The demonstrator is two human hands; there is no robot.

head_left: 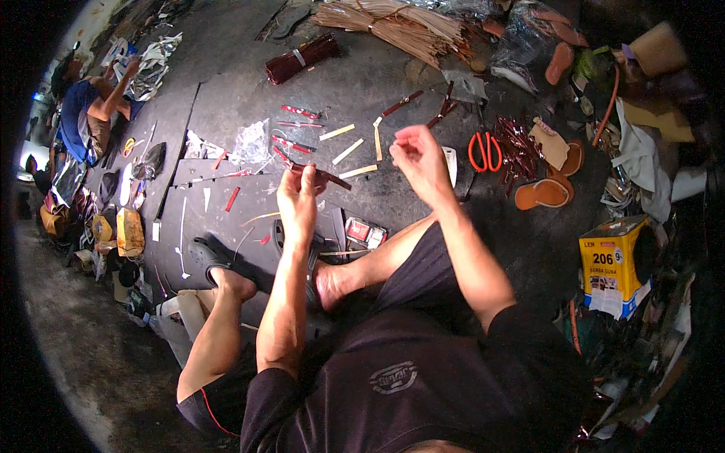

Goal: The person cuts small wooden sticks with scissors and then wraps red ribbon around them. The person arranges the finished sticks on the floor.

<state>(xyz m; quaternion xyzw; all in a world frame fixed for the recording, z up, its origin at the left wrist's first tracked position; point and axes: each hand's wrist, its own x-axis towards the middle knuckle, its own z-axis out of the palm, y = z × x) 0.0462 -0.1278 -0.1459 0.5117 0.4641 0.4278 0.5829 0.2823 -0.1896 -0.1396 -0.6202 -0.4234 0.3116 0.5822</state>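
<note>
Between the thumb and fingers of my left hand (297,198) is a dark red strap piece (332,179), its tail sticking out to the right. My right hand (424,166) is raised to the right of it, thumb and fingertips drawn together; whatever they hold, if anything, is too small to make out. Just beyond my hands, several cream strips (347,152) and shiny red strips (300,112) lie spread on the dark floor mat. One cream strip (378,143) meets a dark red strap (402,103) end to end. To the right of my right hand rest orange-handled scissors (484,152).
Right of the scissors lie a heap of dark red strips (519,147) and brown sandal soles (542,193). A dark red bundle (302,59) and a tan bundle (400,29) lie farther off. A yellow box (613,260) stands right; another person (91,113) sits far left.
</note>
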